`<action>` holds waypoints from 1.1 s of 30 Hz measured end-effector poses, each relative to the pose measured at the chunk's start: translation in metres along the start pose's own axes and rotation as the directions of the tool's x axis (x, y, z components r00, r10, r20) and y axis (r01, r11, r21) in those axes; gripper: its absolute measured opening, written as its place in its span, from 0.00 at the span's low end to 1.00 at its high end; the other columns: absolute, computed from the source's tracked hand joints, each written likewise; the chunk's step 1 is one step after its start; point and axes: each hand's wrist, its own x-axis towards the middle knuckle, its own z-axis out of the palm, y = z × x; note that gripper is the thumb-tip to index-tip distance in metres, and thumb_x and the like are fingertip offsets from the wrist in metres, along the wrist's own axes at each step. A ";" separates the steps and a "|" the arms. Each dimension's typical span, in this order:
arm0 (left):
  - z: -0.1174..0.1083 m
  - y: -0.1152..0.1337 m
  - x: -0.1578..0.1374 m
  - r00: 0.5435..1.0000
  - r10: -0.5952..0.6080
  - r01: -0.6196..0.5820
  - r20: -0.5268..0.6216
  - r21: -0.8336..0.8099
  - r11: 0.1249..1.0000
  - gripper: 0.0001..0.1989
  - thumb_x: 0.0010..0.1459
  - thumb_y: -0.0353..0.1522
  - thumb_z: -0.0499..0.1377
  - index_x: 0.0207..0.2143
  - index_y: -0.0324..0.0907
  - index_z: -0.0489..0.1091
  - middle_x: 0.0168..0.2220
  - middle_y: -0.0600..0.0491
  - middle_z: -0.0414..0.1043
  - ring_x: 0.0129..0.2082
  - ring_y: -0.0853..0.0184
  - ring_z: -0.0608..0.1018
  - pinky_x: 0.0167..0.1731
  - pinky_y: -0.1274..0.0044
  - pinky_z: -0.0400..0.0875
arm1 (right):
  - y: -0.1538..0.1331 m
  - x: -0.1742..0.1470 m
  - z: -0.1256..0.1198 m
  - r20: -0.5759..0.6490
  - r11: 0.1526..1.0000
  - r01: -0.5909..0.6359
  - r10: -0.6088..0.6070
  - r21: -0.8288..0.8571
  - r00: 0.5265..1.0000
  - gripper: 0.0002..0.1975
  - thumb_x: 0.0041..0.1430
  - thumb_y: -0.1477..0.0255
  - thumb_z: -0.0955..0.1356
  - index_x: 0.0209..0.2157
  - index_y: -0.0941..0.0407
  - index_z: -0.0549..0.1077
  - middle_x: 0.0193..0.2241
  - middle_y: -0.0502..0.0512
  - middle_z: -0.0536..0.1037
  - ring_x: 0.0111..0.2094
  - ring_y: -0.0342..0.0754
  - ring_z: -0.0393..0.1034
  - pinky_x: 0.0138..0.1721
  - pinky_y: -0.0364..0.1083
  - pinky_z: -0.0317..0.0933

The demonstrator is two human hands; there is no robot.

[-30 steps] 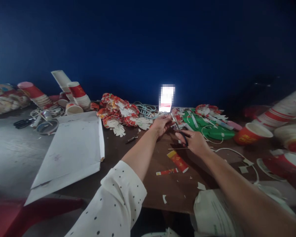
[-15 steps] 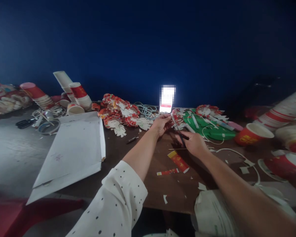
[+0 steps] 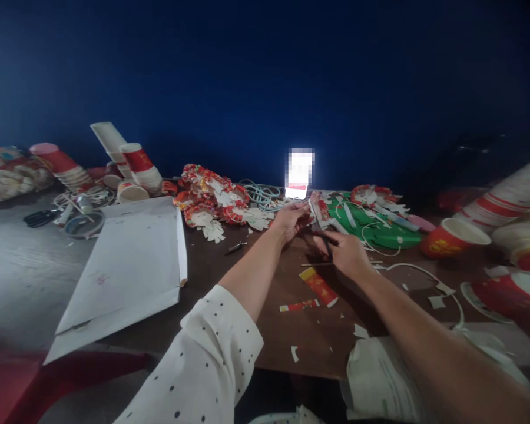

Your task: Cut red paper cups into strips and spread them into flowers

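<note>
Over the far middle of the brown table, my left hand [image 3: 294, 221] is closed, thumb and fingers pinching a small piece of paper that is mostly hidden. My right hand [image 3: 347, 253] grips the dark handles of a pair of scissors [image 3: 315, 215]. Their narrow blades point up and away, right at the fingertips of my left hand. Below the hands, a red and yellow paper cup piece [image 3: 320, 285] and a thin red strip [image 3: 298, 305] lie on the table. Just behind my fingers is another red and white paper piece [image 3: 320, 206].
A lit phone [image 3: 297, 189] stands against the blue wall. Cut red and white paper shapes [image 3: 214, 197] are heaped left of it. A white board [image 3: 123, 265] lies at left, stacked paper cups [image 3: 141, 168] behind it. A green sheet [image 3: 371, 227], a cable and red cups [image 3: 453, 238] are at right.
Both hands stay in nearly the same place. The scissors' blades have turned slightly at the left fingertips. The whole view has shifted a little.
</note>
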 end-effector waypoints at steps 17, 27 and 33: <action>-0.005 0.014 -0.006 0.992 -0.090 0.079 0.083 0.130 0.988 0.07 0.53 0.25 0.63 0.24 0.36 0.67 0.19 0.57 0.66 0.20 0.77 0.70 0.29 0.81 0.68 | 0.001 0.002 -0.020 0.112 0.991 -0.104 0.094 0.090 0.989 0.24 0.48 0.54 0.71 0.41 0.57 0.79 0.20 0.51 0.73 0.19 0.43 0.64 0.21 0.43 0.61; -0.012 0.019 -0.003 0.979 -0.172 0.137 0.108 0.275 0.952 0.07 0.51 0.25 0.63 0.25 0.37 0.67 0.19 0.58 0.67 0.20 0.75 0.71 0.27 0.80 0.69 | 0.004 0.003 -0.031 0.172 0.986 -0.155 0.142 0.064 0.975 0.26 0.45 0.54 0.73 0.42 0.57 0.79 0.20 0.50 0.73 0.20 0.42 0.66 0.22 0.42 0.64; -0.014 0.018 -0.003 0.971 -0.198 0.144 0.131 0.338 0.930 0.09 0.45 0.27 0.68 0.26 0.35 0.70 0.20 0.57 0.70 0.21 0.76 0.72 0.29 0.80 0.70 | 0.004 0.004 -0.034 0.187 0.990 -0.131 0.119 0.053 0.975 0.26 0.44 0.53 0.73 0.40 0.57 0.80 0.19 0.51 0.73 0.18 0.42 0.65 0.21 0.43 0.62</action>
